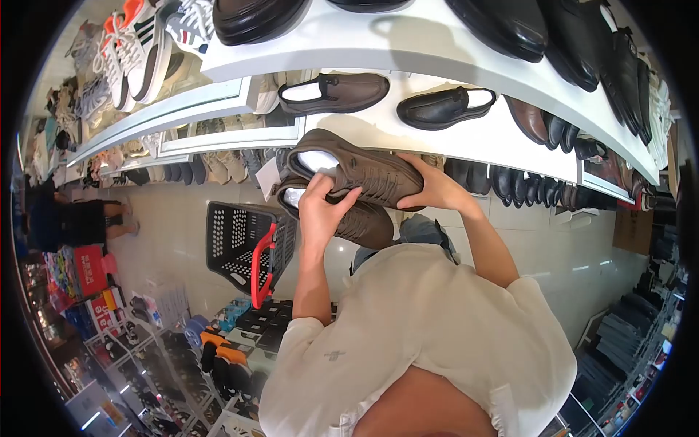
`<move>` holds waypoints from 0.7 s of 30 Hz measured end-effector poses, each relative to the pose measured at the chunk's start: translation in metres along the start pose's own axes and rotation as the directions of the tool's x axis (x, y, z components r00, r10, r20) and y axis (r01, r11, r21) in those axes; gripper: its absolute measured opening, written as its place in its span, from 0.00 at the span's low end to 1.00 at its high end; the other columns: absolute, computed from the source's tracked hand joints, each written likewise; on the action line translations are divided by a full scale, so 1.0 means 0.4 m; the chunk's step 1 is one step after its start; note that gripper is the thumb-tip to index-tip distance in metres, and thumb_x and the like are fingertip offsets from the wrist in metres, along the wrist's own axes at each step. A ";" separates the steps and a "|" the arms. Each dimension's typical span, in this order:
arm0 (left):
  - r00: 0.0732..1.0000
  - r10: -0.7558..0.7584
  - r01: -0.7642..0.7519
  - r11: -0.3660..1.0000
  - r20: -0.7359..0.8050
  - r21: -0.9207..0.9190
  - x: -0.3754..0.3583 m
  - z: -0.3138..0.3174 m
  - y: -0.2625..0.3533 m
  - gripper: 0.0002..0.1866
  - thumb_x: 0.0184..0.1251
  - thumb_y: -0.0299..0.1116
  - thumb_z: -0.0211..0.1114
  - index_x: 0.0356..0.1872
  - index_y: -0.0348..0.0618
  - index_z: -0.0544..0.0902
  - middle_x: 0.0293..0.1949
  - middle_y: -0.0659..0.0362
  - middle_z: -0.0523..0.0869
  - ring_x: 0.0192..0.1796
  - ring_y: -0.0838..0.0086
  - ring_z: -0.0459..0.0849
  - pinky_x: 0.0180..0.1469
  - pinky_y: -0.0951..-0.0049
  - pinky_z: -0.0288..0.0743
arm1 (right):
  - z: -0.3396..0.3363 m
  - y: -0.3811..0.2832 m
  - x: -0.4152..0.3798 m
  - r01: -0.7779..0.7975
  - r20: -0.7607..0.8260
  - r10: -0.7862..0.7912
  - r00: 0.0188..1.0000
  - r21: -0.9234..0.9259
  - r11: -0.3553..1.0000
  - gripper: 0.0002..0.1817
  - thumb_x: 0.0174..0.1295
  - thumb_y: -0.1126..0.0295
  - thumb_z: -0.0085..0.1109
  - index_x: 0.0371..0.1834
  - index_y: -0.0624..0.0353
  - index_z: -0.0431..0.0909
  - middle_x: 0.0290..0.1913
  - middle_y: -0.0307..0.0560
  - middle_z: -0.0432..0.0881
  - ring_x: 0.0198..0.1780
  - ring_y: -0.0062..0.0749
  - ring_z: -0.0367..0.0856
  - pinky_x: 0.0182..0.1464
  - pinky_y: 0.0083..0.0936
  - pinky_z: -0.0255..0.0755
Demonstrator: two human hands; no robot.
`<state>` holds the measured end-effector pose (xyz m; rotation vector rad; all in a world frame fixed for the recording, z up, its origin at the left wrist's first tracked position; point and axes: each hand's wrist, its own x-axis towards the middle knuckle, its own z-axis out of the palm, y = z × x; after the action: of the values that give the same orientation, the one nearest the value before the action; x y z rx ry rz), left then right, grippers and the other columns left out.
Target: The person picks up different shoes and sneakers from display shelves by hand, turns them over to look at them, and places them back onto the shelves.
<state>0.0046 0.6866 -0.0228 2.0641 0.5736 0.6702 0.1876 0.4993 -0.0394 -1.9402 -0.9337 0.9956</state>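
Note:
A pair of brown lace-up shoes is held before my chest, below the edge of a white shelf. The upper brown shoe (364,169) lies partly over the lower brown shoe (368,226), and white stuffing shows in both openings. My left hand (319,211) is closed at the opening and laces, between the two shoes. With thumb and fingers apart around the toe, my right hand (438,186) grips the upper shoe. A white tag (268,175) sits beside the heels.
On the white shelf (349,127) stand a brown slip-on (338,93) and a black slip-on (445,108). Black shoes and white sneakers (138,58) line the upper shelf. A dark basket with a red handle (251,244) stands left. Another person (80,218) is at far left.

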 end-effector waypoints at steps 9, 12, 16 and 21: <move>0.938 0.172 -0.178 0.984 0.300 -0.009 0.073 0.076 0.065 0.22 0.42 0.33 0.83 0.34 0.34 0.81 0.33 0.55 0.80 0.35 0.63 0.81 0.39 0.69 0.76 | 0.064 0.098 -0.140 -0.025 -0.248 0.186 0.951 0.536 0.844 0.46 0.44 0.69 0.80 0.68 0.64 0.64 0.59 0.48 0.76 0.60 0.32 0.75 0.63 0.28 0.68; 0.909 0.193 -0.181 0.981 0.370 -0.068 0.081 0.109 0.079 0.25 0.40 0.32 0.83 0.40 0.34 0.81 0.37 0.56 0.81 0.39 0.64 0.82 0.43 0.69 0.76 | 0.064 0.101 -0.195 -0.038 -0.336 0.273 0.902 0.568 0.822 0.44 0.45 0.70 0.80 0.68 0.64 0.66 0.58 0.46 0.77 0.60 0.29 0.75 0.63 0.28 0.68; 0.916 0.224 -0.193 0.973 0.332 -0.124 0.067 0.146 0.115 0.41 0.38 0.30 0.84 0.58 0.36 0.75 0.46 0.55 0.80 0.49 0.64 0.81 0.51 0.68 0.76 | 0.060 0.126 -0.267 0.006 -0.427 0.302 0.852 0.585 0.811 0.43 0.46 0.70 0.80 0.67 0.64 0.67 0.57 0.46 0.78 0.59 0.29 0.75 0.63 0.27 0.68; 0.903 0.286 -0.254 0.957 0.321 -0.139 0.012 0.203 0.150 0.44 0.44 0.21 0.80 0.67 0.40 0.71 0.49 0.55 0.79 0.53 0.66 0.79 0.45 0.73 0.78 | 0.061 0.134 -0.372 0.022 -0.520 0.352 0.778 0.584 0.812 0.46 0.45 0.64 0.80 0.67 0.68 0.65 0.57 0.51 0.79 0.58 0.31 0.77 0.61 0.28 0.71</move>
<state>0.0694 0.6099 -0.0099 2.1260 0.0558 0.4693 0.1164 0.3564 -0.0482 -1.6604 -0.0529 0.5644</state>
